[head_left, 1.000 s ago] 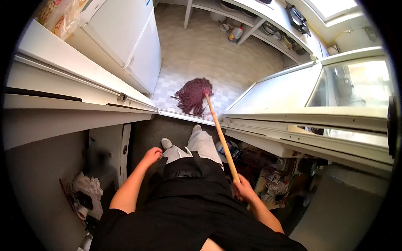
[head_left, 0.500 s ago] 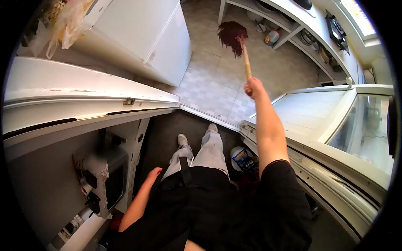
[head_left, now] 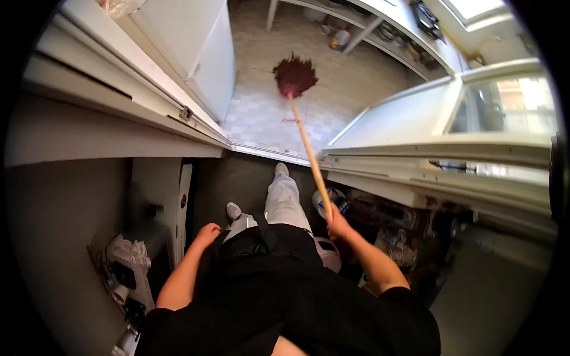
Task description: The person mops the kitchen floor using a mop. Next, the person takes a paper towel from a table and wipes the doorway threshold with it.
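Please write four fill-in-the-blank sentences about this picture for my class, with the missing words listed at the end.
1. The mop handle is gripped by the person's ____ hand.
2. The person's shirt is ____ in colour.
3. The shoe farther from the door threshold is on the ____ foot.
4. From the person, the mop head is ____ (nearer/farther) than the threshold.

Missing words: right; black; left; farther.

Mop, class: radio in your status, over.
Right grip closed on mop handle; left grip holding nothing visible. Mop head on floor. Bottle beyond, not touching.
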`<state>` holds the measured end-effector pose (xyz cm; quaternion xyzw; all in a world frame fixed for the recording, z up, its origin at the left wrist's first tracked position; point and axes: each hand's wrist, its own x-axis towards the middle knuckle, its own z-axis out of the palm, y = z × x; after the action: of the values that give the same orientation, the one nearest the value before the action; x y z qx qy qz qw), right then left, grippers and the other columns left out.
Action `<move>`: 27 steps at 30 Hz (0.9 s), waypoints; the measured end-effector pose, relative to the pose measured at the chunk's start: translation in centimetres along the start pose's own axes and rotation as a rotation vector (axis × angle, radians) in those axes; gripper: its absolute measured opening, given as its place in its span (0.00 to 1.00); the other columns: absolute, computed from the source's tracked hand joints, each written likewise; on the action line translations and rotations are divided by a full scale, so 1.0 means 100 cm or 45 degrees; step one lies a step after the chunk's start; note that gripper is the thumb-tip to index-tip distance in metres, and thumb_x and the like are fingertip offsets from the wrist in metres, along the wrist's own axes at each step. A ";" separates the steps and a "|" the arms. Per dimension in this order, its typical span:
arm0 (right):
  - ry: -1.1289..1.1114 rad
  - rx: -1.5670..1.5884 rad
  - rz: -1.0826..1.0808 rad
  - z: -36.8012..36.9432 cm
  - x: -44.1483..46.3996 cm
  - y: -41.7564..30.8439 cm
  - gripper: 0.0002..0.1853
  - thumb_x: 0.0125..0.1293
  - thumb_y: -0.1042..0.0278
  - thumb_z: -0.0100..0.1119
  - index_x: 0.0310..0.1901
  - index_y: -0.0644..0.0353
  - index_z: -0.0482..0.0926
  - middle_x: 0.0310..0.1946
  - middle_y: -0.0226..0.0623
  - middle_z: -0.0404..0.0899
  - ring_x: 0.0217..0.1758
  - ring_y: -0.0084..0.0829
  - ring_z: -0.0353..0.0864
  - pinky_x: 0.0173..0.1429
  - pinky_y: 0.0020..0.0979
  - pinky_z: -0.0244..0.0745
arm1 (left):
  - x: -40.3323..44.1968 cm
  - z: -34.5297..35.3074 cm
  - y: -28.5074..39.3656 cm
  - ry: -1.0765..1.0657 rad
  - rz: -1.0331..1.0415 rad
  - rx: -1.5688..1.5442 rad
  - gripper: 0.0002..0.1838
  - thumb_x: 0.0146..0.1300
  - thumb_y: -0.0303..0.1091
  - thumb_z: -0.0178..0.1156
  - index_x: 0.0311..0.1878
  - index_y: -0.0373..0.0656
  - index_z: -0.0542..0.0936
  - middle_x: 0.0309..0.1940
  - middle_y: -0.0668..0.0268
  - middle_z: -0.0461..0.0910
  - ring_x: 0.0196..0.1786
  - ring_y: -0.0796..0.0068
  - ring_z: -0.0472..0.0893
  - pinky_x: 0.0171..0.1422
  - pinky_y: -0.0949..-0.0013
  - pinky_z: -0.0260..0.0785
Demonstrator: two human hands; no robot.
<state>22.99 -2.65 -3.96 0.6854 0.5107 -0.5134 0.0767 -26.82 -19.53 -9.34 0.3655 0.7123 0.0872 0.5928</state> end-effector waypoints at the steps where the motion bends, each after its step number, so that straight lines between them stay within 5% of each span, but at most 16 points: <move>1: -0.057 0.051 0.076 0.005 -0.053 -0.008 0.29 0.71 0.57 0.45 0.71 0.51 0.52 0.34 0.49 0.77 0.32 0.45 0.79 0.37 0.42 0.74 | 0.003 -0.005 -0.014 0.032 0.068 0.093 0.14 0.57 0.35 0.58 0.45 0.42 0.80 0.40 0.56 0.82 0.46 0.61 0.81 0.52 0.63 0.72; 2: -0.120 0.105 0.143 0.016 -0.097 -0.011 0.29 0.72 0.56 0.44 0.70 0.51 0.52 0.34 0.49 0.77 0.33 0.47 0.79 0.38 0.42 0.74 | 0.007 -0.014 -0.033 0.072 0.134 0.186 0.13 0.57 0.35 0.58 0.44 0.42 0.80 0.40 0.56 0.82 0.46 0.60 0.81 0.51 0.62 0.72; 4: 0.039 0.026 -0.150 0.059 -0.151 0.061 0.27 0.72 0.55 0.43 0.70 0.52 0.54 0.34 0.49 0.76 0.37 0.45 0.79 0.41 0.43 0.73 | 0.008 -0.028 -0.050 0.029 0.093 0.182 0.14 0.56 0.36 0.58 0.44 0.42 0.81 0.40 0.55 0.82 0.46 0.57 0.80 0.52 0.61 0.72; 11: -0.105 0.474 0.189 0.131 -0.293 0.080 0.26 0.72 0.54 0.45 0.66 0.60 0.62 0.55 0.43 0.72 0.57 0.37 0.72 0.60 0.38 0.67 | 0.003 -0.045 -0.065 -0.069 -0.002 0.322 0.13 0.56 0.34 0.56 0.43 0.42 0.81 0.41 0.55 0.82 0.47 0.56 0.80 0.53 0.59 0.71; 12: -0.034 0.416 -0.001 0.143 -0.281 0.087 0.25 0.73 0.55 0.45 0.65 0.60 0.64 0.51 0.40 0.75 0.51 0.33 0.76 0.53 0.34 0.71 | 0.005 -0.042 -0.066 -0.049 0.003 0.320 0.14 0.56 0.34 0.55 0.43 0.41 0.81 0.41 0.55 0.82 0.47 0.56 0.80 0.53 0.59 0.71; 14: -0.052 0.848 0.326 0.101 -0.294 -0.013 0.22 0.73 0.56 0.45 0.62 0.60 0.67 0.39 0.35 0.77 0.34 0.27 0.77 0.35 0.29 0.74 | -0.003 -0.040 -0.043 0.020 0.148 0.325 0.13 0.58 0.34 0.55 0.44 0.41 0.81 0.41 0.55 0.82 0.47 0.58 0.81 0.53 0.60 0.71; 16: -0.074 1.079 0.322 0.101 -0.273 -0.006 0.20 0.73 0.57 0.46 0.60 0.59 0.69 0.32 0.32 0.75 0.24 0.23 0.72 0.25 0.25 0.69 | 0.021 -0.021 -0.067 -0.053 0.159 0.061 0.12 0.60 0.34 0.56 0.44 0.41 0.80 0.41 0.56 0.82 0.45 0.59 0.81 0.52 0.62 0.71; 17: -0.061 1.165 0.331 0.098 -0.258 -0.002 0.20 0.72 0.57 0.47 0.59 0.59 0.70 0.29 0.31 0.74 0.21 0.22 0.71 0.21 0.25 0.67 | 0.050 -0.005 -0.096 -0.148 -0.052 -0.079 0.11 0.63 0.35 0.55 0.43 0.40 0.79 0.39 0.56 0.82 0.44 0.60 0.81 0.50 0.62 0.72; 21: 0.012 1.485 0.432 0.053 -0.187 -0.036 0.17 0.72 0.57 0.47 0.57 0.56 0.70 0.22 0.32 0.72 0.15 0.22 0.67 0.14 0.23 0.63 | 0.025 0.013 -0.057 -0.160 0.649 -0.147 0.12 0.66 0.39 0.52 0.43 0.40 0.78 0.37 0.55 0.80 0.42 0.60 0.81 0.45 0.60 0.73; 24: 0.052 1.597 0.398 -0.020 -0.099 -0.075 0.14 0.72 0.55 0.47 0.51 0.54 0.70 0.21 0.34 0.72 0.15 0.23 0.68 0.12 0.22 0.62 | 0.032 0.020 -0.047 -0.455 -0.077 -0.795 0.13 0.64 0.39 0.53 0.43 0.40 0.78 0.39 0.53 0.81 0.43 0.57 0.81 0.47 0.60 0.73; 25: -0.022 1.648 0.328 -0.045 -0.059 -0.080 0.13 0.72 0.55 0.46 0.48 0.54 0.70 0.21 0.34 0.72 0.15 0.23 0.68 0.12 0.23 0.62 | 0.032 0.021 -0.034 -0.224 0.308 0.225 0.13 0.61 0.38 0.55 0.43 0.40 0.79 0.41 0.53 0.81 0.45 0.55 0.81 0.50 0.60 0.72; 27: -0.011 1.677 0.321 -0.092 0.026 -0.098 0.10 0.72 0.57 0.44 0.42 0.54 0.68 0.20 0.34 0.71 0.13 0.23 0.67 0.12 0.23 0.62 | 0.025 0.019 -0.018 -0.144 0.152 0.310 0.13 0.59 0.37 0.55 0.43 0.41 0.80 0.42 0.53 0.81 0.47 0.55 0.80 0.52 0.60 0.72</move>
<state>21.02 9.36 2.38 0.6414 0.0064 -0.7077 -0.2960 -25.93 -19.84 -12.86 0.4808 0.6600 0.0144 0.5771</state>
